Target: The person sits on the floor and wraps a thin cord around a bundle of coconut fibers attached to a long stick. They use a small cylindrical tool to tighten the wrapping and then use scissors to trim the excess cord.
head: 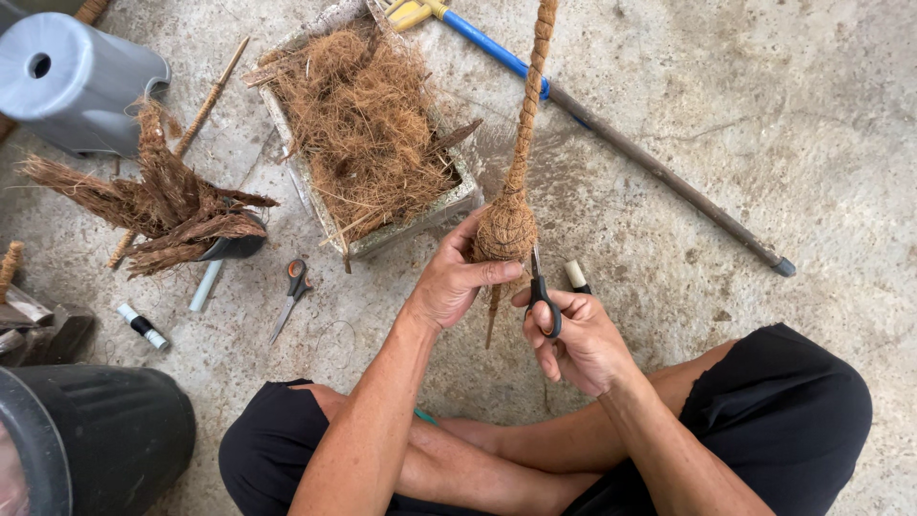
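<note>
I sit cross-legged on a concrete floor. My left hand grips a round ball of wound coconut fibre at the lower end of a twisted fibre rope that rises out of the top of the view. A thin stick pokes down below the ball. My right hand holds black-handled scissors, fingers through the loops, blades pointing up at the ball's right underside.
A tray heaped with loose coconut fibre lies ahead. Left of it: a fibre bundle in a dark pot, orange-handled scissors, thread spools, a grey stool, a black bin. A long-handled tool lies at right.
</note>
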